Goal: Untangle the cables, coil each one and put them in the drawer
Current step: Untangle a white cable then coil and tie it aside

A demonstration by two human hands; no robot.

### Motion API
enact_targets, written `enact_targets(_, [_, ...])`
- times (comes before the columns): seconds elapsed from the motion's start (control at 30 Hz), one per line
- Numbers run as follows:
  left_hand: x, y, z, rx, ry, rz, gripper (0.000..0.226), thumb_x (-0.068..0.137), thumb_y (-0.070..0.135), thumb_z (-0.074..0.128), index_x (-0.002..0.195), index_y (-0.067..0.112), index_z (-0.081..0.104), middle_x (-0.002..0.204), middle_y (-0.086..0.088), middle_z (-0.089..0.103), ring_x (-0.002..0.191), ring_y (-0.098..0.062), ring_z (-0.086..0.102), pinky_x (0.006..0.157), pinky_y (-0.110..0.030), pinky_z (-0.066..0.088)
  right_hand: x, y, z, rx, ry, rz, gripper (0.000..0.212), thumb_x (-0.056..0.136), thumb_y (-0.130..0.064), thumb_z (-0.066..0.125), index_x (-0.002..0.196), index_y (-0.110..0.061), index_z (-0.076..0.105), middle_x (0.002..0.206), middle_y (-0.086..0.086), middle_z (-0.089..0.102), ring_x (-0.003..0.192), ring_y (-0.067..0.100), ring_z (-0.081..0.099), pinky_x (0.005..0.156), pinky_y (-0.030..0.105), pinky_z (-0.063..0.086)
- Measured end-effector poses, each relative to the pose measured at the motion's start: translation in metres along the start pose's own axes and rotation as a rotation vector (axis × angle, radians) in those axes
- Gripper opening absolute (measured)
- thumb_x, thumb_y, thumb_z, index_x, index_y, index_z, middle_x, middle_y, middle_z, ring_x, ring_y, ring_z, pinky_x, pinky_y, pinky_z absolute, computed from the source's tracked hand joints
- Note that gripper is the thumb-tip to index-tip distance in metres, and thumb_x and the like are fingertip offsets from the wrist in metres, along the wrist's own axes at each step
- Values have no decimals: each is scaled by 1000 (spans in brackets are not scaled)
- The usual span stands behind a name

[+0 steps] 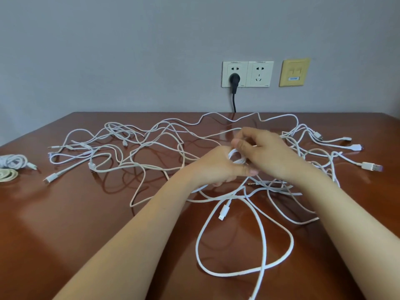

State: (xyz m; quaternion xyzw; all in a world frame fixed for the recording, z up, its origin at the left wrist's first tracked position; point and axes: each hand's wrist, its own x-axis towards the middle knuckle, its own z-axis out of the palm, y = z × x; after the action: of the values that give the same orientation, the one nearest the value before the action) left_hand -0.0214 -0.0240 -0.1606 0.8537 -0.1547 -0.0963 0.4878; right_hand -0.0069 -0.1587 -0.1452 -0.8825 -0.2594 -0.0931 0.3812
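Head view, forward-down, close over cables (224, 210)

Glossy, smooth reddish wood table (86, 213); matt white plastic-sheathed cables (266, 230); matt grey wall (129, 50).

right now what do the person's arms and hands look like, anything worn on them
The left forearm and right forearm are bare to the frame edge, and no sleeves show. The left hand and right hand wear no gloves, and no ring, watch or bracelet is visible.
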Motion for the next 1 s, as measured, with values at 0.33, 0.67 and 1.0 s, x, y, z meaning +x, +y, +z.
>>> enact_targets(0.33, [4, 1, 6, -92, 126, 30, 18, 81, -4, 54, 82, 13, 52, 31, 7, 34, 30, -6, 26, 35, -12, 20, 0, 5, 20, -157, 175, -113, 47, 94, -30, 45, 49, -24, 36, 43, -3, 38, 50, 11, 40, 54, 28, 32])
enact_targets(0.67, [-5, 3, -14, -665, -300, 23, 15, 77, 19, 44, 89, 13, 51, 64, -6, 52, 42, -10, 40, 38, -17, 35, 0, 4, 12, 148, 292, -83, 48, 91, -17, 52, 44, -23, 50, 46, 7, 54, 45, 11, 45, 49, 27, 33])
enact_targets(1.0, [-4, 8, -17, -571, -271, -147, 27, 99, 38, 31, 111, 18, 45, 60, 6, 49, 47, -5, 24, 46, -15, 33, 1, 4, 7, -127, 450, -21, 52, 87, -20, 52, 44, -18, 24, 45, 3, 20, 55, 20, 23, 54, 36, 26])
